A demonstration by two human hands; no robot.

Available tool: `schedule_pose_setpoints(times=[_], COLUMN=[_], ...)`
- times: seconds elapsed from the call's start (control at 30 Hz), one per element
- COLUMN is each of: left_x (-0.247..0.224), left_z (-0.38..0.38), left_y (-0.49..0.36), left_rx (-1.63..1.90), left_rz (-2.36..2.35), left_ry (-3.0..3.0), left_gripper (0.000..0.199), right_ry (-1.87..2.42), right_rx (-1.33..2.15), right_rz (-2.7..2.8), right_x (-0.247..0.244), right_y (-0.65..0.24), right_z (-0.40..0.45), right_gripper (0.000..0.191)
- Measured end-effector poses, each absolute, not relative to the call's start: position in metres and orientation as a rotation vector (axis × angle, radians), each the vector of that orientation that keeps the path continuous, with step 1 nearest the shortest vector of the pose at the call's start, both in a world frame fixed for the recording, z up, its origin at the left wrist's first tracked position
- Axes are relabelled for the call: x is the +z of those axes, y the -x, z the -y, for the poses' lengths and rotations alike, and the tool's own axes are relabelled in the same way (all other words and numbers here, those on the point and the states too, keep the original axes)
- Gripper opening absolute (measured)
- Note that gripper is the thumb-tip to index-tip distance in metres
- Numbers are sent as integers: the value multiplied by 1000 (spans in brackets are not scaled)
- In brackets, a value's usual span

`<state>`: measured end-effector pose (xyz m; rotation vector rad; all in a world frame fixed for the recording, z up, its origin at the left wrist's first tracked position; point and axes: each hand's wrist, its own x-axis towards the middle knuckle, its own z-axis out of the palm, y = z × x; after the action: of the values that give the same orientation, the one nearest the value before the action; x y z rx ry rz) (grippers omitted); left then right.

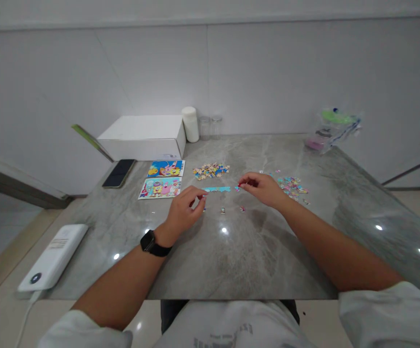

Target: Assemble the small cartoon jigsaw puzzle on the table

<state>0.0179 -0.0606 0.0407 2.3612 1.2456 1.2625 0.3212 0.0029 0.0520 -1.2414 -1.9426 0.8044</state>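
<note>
A short joined strip of blue puzzle pieces (216, 189) lies on the grey marble table (231, 256). My left hand (185, 209), with a black watch on its wrist, rests just left of the strip, fingertips pinched near its left end. At the strip's right end, my right hand (264, 187) pinches a small red puzzle piece (239, 185). A few loose pieces (223, 210) lie on the table between my hands. One heap of pieces (210, 170) sits behind the strip, another heap (291, 186) beside my right hand.
Two cartoon picture cards (162, 179) lie left of the strip, beside a dark phone (119, 173). A white box (142, 136), a white jar (190, 123) and two clear jars stand at the back. A plastic bag (331, 128) is far right; a white power bank (53, 257) near left.
</note>
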Motion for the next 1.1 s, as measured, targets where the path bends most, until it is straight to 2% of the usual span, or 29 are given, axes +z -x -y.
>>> schedule_pose_setpoints(times=[0.27,0.47,0.8,1.1], left_x=[39,38,37,34], left_z=[59,63,62,59], left_y=[-17,-24,-27,-27], left_rx=[1184,1033,914,993], left_rz=[-1244,-1214,-1233,-1277], left_ry=[-2327,-2319,-2275,-2071], left_gripper=[11,14,17,27], right_ry=[1061,1033,990,730], right_rx=[842,806,764,324], right_rz=[1695,1850,1969,2160], right_x=[39,23,23,23], right_y=[-258,-247,-242,-249], right_z=[9,31,41,43], right_gripper=[22,17,15,20])
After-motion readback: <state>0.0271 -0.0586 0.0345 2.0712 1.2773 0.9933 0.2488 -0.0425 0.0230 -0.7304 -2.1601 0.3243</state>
